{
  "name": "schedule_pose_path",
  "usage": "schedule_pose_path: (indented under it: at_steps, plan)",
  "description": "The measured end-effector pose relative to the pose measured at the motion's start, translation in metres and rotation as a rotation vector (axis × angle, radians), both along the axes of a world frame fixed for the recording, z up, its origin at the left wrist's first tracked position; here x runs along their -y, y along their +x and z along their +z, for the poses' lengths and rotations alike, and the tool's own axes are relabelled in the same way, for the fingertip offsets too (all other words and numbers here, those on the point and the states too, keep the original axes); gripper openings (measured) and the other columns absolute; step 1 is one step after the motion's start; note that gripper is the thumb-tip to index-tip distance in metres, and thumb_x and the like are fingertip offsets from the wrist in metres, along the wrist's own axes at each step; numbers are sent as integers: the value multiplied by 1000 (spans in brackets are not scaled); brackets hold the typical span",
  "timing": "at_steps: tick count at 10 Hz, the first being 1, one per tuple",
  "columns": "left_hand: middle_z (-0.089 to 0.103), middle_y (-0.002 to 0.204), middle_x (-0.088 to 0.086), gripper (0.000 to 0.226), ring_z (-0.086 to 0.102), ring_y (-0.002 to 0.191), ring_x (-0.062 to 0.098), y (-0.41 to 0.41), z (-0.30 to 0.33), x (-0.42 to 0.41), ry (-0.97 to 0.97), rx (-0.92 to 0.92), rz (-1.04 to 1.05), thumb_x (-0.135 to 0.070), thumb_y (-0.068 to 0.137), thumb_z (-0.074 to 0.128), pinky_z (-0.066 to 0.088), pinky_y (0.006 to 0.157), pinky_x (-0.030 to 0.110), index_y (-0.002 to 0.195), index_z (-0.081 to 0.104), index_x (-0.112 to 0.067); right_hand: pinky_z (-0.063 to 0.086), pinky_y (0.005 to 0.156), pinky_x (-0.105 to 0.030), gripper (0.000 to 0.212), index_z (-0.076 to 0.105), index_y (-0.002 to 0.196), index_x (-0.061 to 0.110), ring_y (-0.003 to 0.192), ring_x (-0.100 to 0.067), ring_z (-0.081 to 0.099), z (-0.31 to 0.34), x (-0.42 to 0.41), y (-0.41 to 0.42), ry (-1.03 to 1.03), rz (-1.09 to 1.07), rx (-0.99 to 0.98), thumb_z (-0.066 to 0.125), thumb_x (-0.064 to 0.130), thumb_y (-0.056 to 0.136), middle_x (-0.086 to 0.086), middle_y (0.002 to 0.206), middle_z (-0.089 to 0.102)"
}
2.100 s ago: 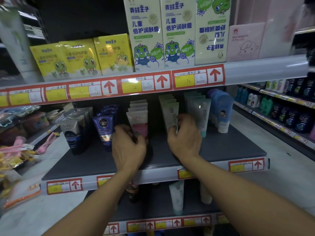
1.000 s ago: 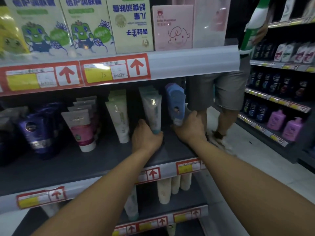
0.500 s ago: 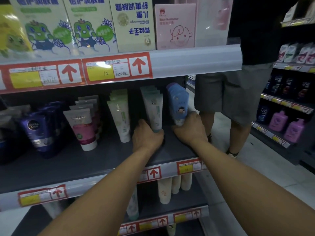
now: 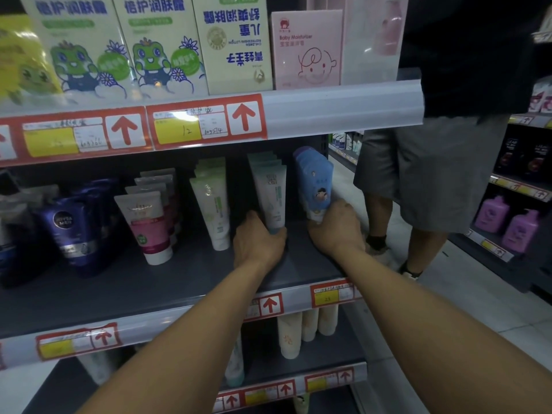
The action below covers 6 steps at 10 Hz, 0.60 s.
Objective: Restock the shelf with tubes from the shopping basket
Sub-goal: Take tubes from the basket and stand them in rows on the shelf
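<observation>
Rows of upright tubes stand on the dark middle shelf. My left hand grips the bottom cap of the front white-and-teal tube. My right hand holds the base of the front blue tube at the shelf's right end. To the left stand a white-and-green tube row, a white-and-pink tube row and dark blue tubes. The shopping basket is out of view.
A person in grey shorts stands close on the right in the aisle. Boxed lotions fill the upper shelf above a price rail. Cream tubes stand on the lower shelf. Purple bottles line the opposite rack.
Both hands moved from the pink and green tube rows rightward to the teal and blue rows. In the last half second my right hand rose slightly onto the blue tube's base; the person stepped nearer.
</observation>
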<state>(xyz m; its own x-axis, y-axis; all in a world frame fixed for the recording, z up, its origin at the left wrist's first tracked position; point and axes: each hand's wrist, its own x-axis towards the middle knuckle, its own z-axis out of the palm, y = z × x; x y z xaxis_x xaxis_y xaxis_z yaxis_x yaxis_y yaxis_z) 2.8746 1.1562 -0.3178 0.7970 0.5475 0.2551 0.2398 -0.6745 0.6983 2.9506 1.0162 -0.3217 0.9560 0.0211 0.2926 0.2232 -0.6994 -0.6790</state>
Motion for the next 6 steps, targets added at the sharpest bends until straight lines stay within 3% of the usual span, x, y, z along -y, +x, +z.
schedule_pose_path:
  at_steps: [3, 6]
  plan:
    - [60, 144, 11, 57, 61, 129, 32, 1, -1, 0, -7, 10, 2, -40, 90, 78, 55, 95, 40, 133, 53, -13, 50, 79, -35, 53, 51, 126, 6, 114, -35, 61, -4, 1, 4, 14, 1, -26, 77, 29, 86, -17, 126, 57]
    - [61, 142, 11, 57, 60, 129, 33, 1, 0, -1, -13, 9, 11, -41, 90, 78, 53, 95, 40, 132, 54, -11, 52, 80, -37, 52, 52, 126, 5, 113, -36, 62, -3, 0, 4, -3, 7, -10, 75, 30, 87, -19, 126, 58]
